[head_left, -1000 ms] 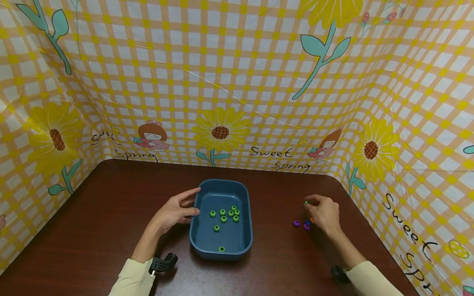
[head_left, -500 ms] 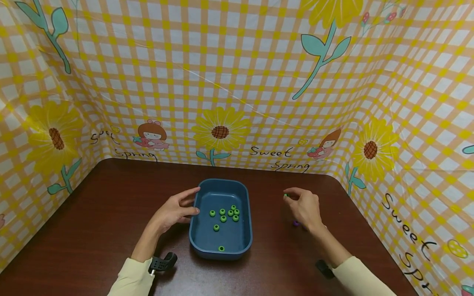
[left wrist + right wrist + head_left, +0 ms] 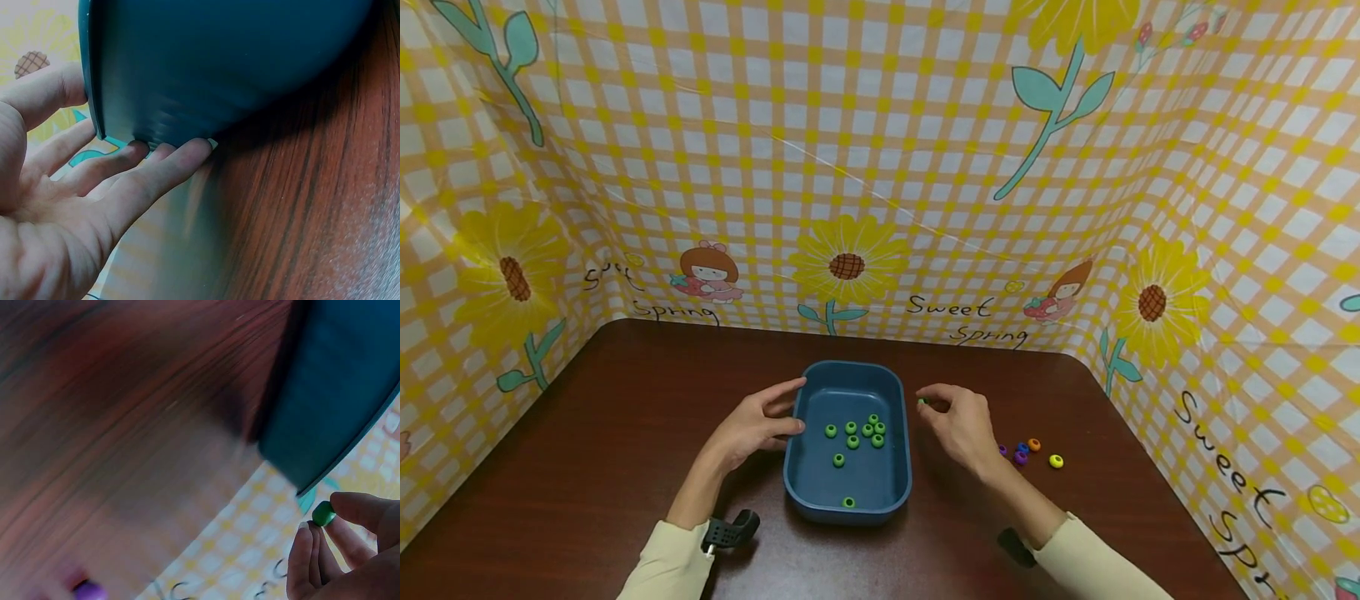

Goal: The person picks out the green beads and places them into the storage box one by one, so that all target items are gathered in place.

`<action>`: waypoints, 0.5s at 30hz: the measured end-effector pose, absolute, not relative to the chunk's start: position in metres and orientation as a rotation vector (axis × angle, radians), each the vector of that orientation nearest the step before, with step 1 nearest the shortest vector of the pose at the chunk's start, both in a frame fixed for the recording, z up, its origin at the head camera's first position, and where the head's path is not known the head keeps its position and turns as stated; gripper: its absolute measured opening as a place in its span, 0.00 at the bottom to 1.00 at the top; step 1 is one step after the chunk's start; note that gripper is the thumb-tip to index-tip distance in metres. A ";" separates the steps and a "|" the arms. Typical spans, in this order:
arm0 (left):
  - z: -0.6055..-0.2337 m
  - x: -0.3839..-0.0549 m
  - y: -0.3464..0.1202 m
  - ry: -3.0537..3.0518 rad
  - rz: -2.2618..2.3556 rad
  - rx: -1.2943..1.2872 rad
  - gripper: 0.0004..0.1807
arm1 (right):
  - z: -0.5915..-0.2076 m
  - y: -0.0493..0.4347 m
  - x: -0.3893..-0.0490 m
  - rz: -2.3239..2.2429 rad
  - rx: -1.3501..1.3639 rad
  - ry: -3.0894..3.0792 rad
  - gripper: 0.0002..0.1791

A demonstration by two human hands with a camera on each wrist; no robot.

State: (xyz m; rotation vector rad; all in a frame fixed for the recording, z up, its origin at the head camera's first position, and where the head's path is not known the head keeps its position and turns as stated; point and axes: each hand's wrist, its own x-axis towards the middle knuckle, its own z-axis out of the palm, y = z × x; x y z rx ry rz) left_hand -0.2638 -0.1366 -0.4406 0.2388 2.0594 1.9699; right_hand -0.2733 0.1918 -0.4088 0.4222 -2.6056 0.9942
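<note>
A blue rectangular bin (image 3: 848, 492) stands on the table with several green beads (image 3: 853, 442) on its floor, most of them bunched toward its right half. My left hand (image 3: 751, 427) rests against the bin's left side, its fingers spread and fairly straight; the left wrist view shows the fingertips (image 3: 190, 153) on the outer wall. Between thumb and fingertips, my right hand (image 3: 961, 425) pinches one green bead (image 3: 324, 514), just outside the bin's right rim.
Right of the bin, on the table, lie a yellow bead (image 3: 1056, 461), an orange bead (image 3: 1034, 445), a blue bead (image 3: 1022, 448) and purple beads (image 3: 1021, 458). A checked cloth (image 3: 850, 150) walls in the back and sides of the dark wooden table (image 3: 647, 400).
My right hand has moved left from the loose beads to the bin's right rim, carrying the green bead. The orange and yellow beads are now uncovered. My left hand stays put.
</note>
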 end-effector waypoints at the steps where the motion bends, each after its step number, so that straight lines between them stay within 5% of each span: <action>1: -0.441 -0.264 -0.137 2.058 1.972 0.241 0.41 | -0.408 0.187 -0.272 1.000 0.437 -2.607 0.08; 15: -0.441 -0.264 -0.136 2.058 1.971 0.239 0.40 | -0.413 0.146 -0.252 0.994 0.521 -2.635 0.10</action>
